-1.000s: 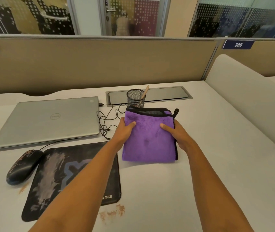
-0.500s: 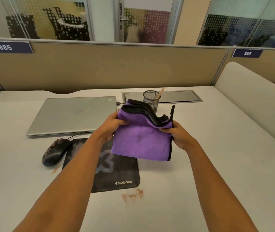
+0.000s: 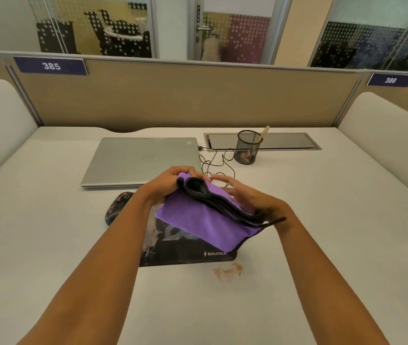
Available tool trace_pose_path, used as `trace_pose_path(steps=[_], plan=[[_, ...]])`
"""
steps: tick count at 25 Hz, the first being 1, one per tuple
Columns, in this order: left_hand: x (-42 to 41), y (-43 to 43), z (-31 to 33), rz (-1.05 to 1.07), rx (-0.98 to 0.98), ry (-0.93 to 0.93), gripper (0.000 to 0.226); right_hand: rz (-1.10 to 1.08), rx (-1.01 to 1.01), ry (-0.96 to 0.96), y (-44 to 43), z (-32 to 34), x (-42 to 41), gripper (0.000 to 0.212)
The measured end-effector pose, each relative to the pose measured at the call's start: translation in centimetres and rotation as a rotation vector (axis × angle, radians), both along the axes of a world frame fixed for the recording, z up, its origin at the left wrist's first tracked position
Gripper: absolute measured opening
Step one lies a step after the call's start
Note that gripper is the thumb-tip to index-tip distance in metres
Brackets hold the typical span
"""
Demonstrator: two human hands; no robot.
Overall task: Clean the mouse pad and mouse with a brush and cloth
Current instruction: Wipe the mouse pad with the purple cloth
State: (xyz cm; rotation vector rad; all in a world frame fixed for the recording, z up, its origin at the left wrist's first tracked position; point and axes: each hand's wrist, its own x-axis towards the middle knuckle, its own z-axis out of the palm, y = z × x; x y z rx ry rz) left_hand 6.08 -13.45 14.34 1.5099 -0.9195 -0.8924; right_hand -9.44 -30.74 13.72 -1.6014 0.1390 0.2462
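Both hands are holding a folded purple cloth (image 3: 205, 220) in the air above the surface (image 3: 322, 245). The left hand (image 3: 170, 185) is gripping the cloth's far-left corner, with its fingers curled over the top edge and the thumb side hidden under the fabric. The right hand (image 3: 252, 197) is half open: its fingers (image 3: 225, 180) are spreading out and pointing left over the cloth's black-trimmed layers, while the heel of the hand is touching the cloth at its right corner. Whether its thumb is pinching the fabric from below cannot be told. A thin black loop (image 3: 276, 220) is sticking out of the cloth to the right, just beside the right wrist.

The cloth is hanging tilted, its high end at the left hand and its low near corner drooping over the pad (image 3: 188, 255), which is lying flat on the surface under the hands. Grey smears are showing on the pad's left part. The mouse (image 3: 117, 207) is sitting just left of the pad's far corner, partly hidden by the left forearm. A brownish stain (image 3: 228, 270) is marking the surface just near of the pad's right corner.

Farther away, a closed laptop (image 3: 143, 160) is lying to the left, and a mesh cup (image 3: 247, 148) is standing to the right with a wooden handle (image 3: 264, 133) leaning out of it. A tangled cable (image 3: 218, 163) is running between them.
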Motion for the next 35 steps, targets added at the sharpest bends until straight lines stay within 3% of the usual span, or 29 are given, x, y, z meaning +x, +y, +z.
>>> trace_pose_path(steps=[2, 9, 11, 14, 17, 19, 23, 26, 29, 32, 35], plan=[[-0.2, 0.3, 0.1, 0.01, -0.011, -0.014, 0.045, 0.048, -0.19, -0.014, 2.7, -0.7, 1.1, 0.08], [0.6, 2.2, -1.0, 0.351, -0.105, -0.236, 0.037, -0.336, -0.299, -0.062, 5.8, -0.6, 2.1, 0.045], [0.8, 3.4, -2.2, 0.518, -0.094, -0.299, 0.027, -0.48, -0.567, -0.08, 6.1, 0.1, 3.0, 0.051], [0.5, 5.5, -5.4, 0.774, 0.055, -0.472, 0.023, -0.578, -1.261, -0.011, 7.6, -0.2, 5.1, 0.061], [-0.4, 7.7, -8.6, 0.875, 0.168, -0.637, 0.022, -0.425, -1.54, -0.001, 9.8, -2.8, 7.0, 0.073], [-1.3, 8.9, -10.4, 0.836, 0.225, -0.758, 0.023, -0.278, -1.57, 0.09, 11.4, -5.0, 7.8, 0.075], [-2.5, 10.7, -12.7, 0.745, 0.311, -0.962, 0.029, -0.066, -1.411, 0.264, 15.0, -7.4, 7.8, 0.073], [-3.0, 11.6, -13.3, 0.742, 0.339, -0.907, 0.025, -0.008, -1.306, 0.14, 14.0, -6.3, 7.6, 0.058], [-3.1, 12.0, -13.6, 0.726, 0.363, -0.852, 0.032, -0.039, -1.338, -0.014, 11.4, -5.9, 7.8, 0.052], [-3.1, 12.0, -13.8, 0.699, 0.455, -0.809, 0.04, -0.048, -1.239, 0.102, 11.6, -8.1, 7.8, 0.061], [-3.1, 11.9, -13.9, 0.689, 0.51, -0.787, 0.044, -0.046, -1.288, 0.15, 12.5, -9.7, 7.9, 0.069]])
